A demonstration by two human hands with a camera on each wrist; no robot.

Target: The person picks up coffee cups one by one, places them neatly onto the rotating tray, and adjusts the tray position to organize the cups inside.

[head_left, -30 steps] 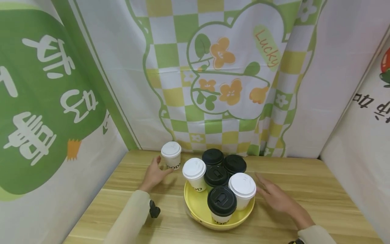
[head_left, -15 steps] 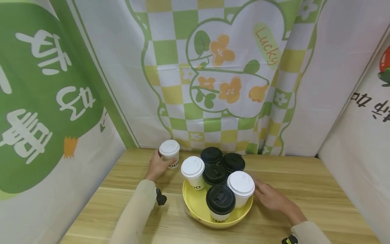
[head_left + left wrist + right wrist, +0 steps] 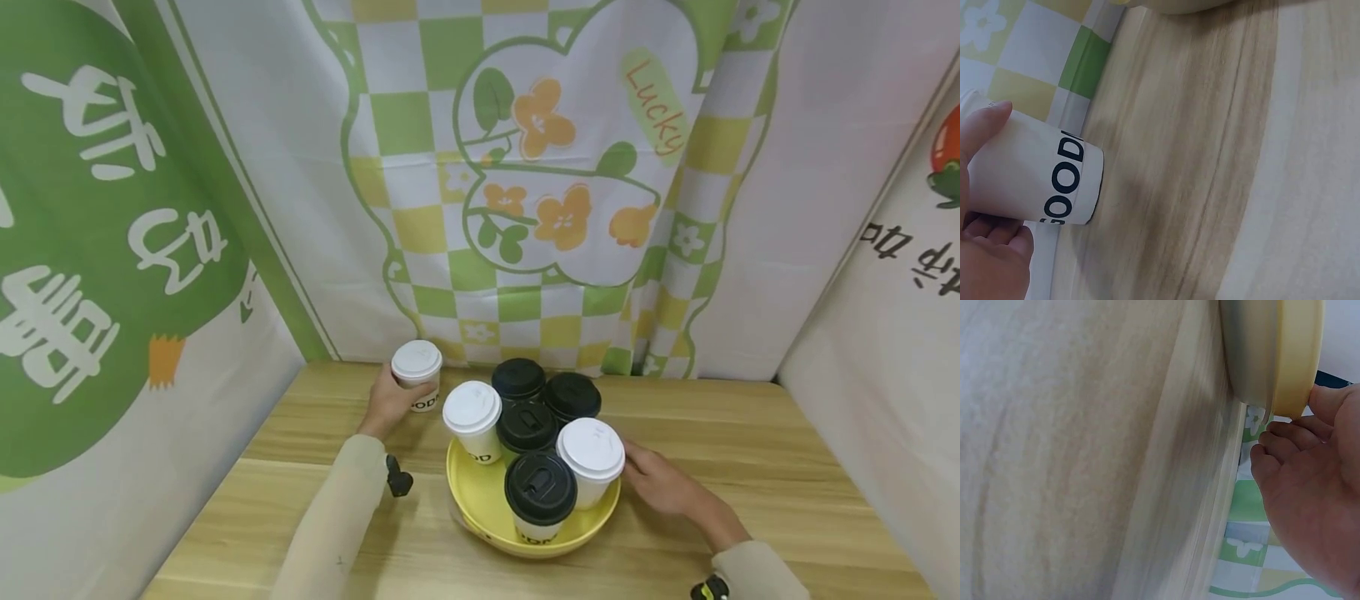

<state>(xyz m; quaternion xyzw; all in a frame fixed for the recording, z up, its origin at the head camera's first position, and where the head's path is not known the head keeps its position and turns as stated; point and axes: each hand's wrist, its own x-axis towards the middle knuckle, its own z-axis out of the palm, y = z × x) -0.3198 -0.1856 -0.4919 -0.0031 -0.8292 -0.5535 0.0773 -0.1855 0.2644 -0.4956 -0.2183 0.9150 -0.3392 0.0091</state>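
A white paper cup [image 3: 417, 367] with a white lid stands at the table's back left, in the grip of my left hand [image 3: 388, 404]. In the left wrist view, thumb and fingers lie on opposite sides of the cup [image 3: 1035, 169], whose base is at the wood. My right hand [image 3: 663, 482] is at the right side of a yellow bowl [image 3: 480, 500]. In the right wrist view, the right hand [image 3: 1316, 481] has its fingers loosely extended and the thumb beside the rim of the bowl [image 3: 1297, 356]; firm contact is hard to tell.
Around the bowl are white-lidded cups [image 3: 472, 408] [image 3: 591, 450] and several black-lidded cups [image 3: 540, 487], crowded together. Some bases are hidden. A wooden table [image 3: 360, 550] carries everything. A checked curtain [image 3: 420, 233] hangs close behind, with a printed fabric wall [image 3: 97, 250] at left.
My left hand has moved onto the white cup and now grips it, where it was beside it before. My right hand has come closer to the bowl. The view has shifted slightly.
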